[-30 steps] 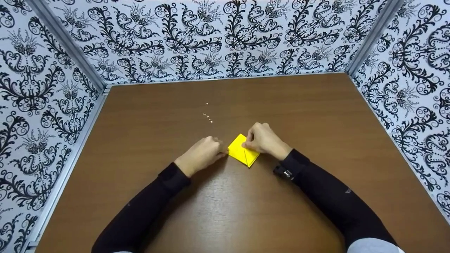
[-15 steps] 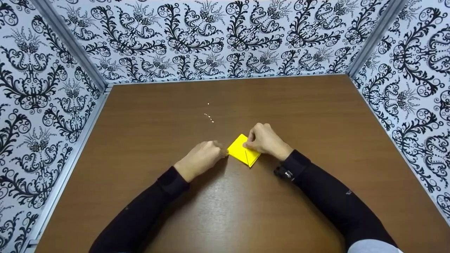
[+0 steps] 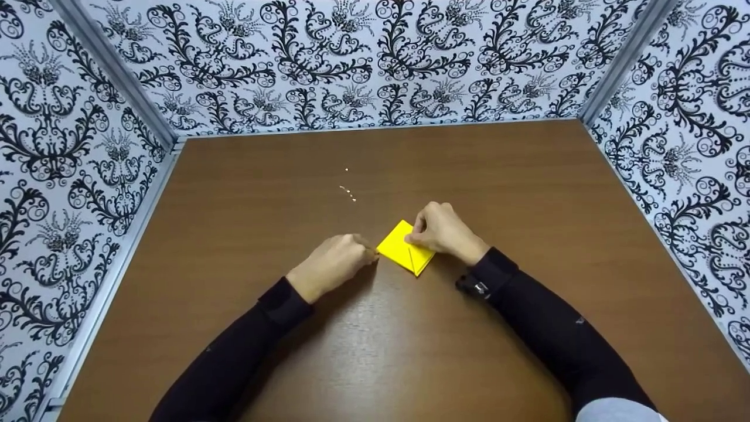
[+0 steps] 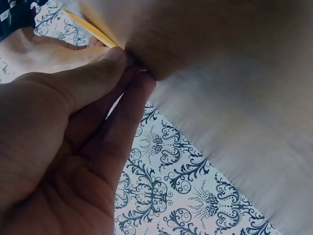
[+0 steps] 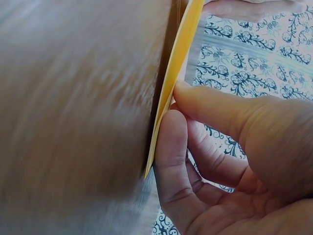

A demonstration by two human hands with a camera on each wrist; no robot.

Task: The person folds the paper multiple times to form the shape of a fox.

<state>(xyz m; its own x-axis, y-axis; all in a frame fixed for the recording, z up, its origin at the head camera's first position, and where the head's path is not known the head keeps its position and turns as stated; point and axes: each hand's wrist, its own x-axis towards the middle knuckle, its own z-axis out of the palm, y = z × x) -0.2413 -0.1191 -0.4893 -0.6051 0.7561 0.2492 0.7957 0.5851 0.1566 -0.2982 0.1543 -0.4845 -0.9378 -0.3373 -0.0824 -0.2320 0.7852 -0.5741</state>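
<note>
A folded square of yellow paper [image 3: 395, 245] lies tilted like a diamond on the brown table, a slanting crease line running down to its near corner. At its left corner is my left hand [image 3: 337, 264]; in the left wrist view, the thumb and fingertips pinch that corner of the paper [image 4: 90, 28]. My right hand [image 3: 444, 233] holds the right part of the sheet. The right wrist view has the thumb and a forefinger [image 5: 171, 139] pinching a layer of the paper [image 5: 178, 54] seen edge-on. Fingertips partly hide both held spots.
The brown table [image 3: 498, 176] extends around the hands. Small bright specks [image 3: 350, 193] show on its surface beyond the paper. Black-and-white patterned walls [image 3: 375, 64] with grey metal corner posts enclose the back and both sides. Black sleeves cover both forearms.
My left hand has shifted slightly left and its fingers have curled in closer at the paper's left corner. The right hand and the paper stay nearly in place.
</note>
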